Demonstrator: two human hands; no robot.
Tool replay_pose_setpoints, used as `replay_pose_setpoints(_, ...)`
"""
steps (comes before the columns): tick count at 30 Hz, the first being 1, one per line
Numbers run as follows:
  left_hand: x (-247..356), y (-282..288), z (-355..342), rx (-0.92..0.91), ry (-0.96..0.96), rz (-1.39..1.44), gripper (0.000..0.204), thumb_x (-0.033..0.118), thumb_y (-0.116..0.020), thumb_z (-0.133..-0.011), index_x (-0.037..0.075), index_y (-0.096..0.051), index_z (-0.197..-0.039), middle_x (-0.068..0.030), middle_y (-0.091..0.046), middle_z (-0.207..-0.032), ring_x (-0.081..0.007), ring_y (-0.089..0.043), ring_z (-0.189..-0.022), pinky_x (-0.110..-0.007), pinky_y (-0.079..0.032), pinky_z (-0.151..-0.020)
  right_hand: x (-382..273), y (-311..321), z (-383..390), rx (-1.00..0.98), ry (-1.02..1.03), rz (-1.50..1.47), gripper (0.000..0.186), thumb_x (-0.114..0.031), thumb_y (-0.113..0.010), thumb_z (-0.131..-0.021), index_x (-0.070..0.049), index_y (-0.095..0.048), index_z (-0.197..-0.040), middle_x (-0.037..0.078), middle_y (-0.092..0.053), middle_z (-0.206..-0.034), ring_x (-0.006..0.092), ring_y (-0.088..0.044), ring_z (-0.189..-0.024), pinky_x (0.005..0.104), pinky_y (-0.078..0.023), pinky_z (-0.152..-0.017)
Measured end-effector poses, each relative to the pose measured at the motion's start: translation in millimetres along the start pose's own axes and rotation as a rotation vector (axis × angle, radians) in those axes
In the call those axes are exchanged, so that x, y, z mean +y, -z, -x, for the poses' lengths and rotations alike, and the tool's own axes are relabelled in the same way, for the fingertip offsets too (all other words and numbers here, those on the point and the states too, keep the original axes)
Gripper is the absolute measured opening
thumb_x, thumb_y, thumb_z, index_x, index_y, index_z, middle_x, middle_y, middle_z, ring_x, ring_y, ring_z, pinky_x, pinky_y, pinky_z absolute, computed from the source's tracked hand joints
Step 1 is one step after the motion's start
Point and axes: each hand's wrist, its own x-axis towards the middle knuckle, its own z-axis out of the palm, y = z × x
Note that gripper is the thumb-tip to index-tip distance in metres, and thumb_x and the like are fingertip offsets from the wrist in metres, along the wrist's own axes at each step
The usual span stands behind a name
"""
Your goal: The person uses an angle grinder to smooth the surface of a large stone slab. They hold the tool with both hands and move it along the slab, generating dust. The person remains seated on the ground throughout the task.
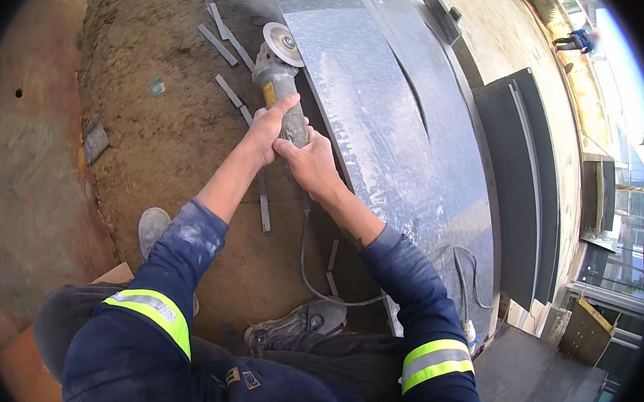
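Both my hands are wrapped round the grey body of an angle grinder [277,84]. My left hand [267,127] grips its left side, and my right hand [311,161] closes round the rear end from the right. The round cutting disc [283,44] is at the far end, against or very near the left edge of a dusty grey stone slab [388,123]; whether it touches I cannot tell. Pale dust hangs beyond the disc. From the grinder's rear a dark power cord [305,237] loops down and right, across the slab's near end.
Narrow cut strips [217,45] lie on the dirt ground left of the slab. A rusty metal sheet [29,170] covers the far left. Dark slabs [512,186] stand to the right. My shoe [301,326] is close to the cord. Another person [574,41] is far off at upper right.
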Motion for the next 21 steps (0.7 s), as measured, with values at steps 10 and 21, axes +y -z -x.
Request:
replay_pose_setpoints(10, -17.8, -11.2, 40.5, 0.043, -0.024, 0.051, 0.040, 0.036, -0.076, -0.091, 0.002, -0.059, -0.105, -0.0123, -0.067, -0.085, -0.0223, -0.070, -0.070, -0.037, -0.061, -0.065, -9.4, 5.9, 40.4, -0.007, -0.013, 0.112, 0.040, -0.021, -0.075, -0.086, 0.007, -0.062, -0.110, 0.010, -0.068, -0.095, 0.0162, -0.064, -0.085, 0.0322, -0.052, -0.075)
replay_pose_setpoints(21, -28.2, -17.9, 60.1, 0.061, -0.003, 0.051, 0.043, 0.035, -0.075, -0.092, 0.001, -0.056, -0.111, -0.0129, -0.066, -0.089, -0.0230, -0.070, -0.072, -0.038, -0.062, -0.065, -13.8, 13.2, 63.1, -0.052, -0.013, 0.084, 0.031, -0.018, -0.073, -0.091, 0.006, -0.063, -0.108, 0.004, -0.066, -0.094, 0.0090, -0.060, -0.080, 0.0287, -0.050, -0.070)
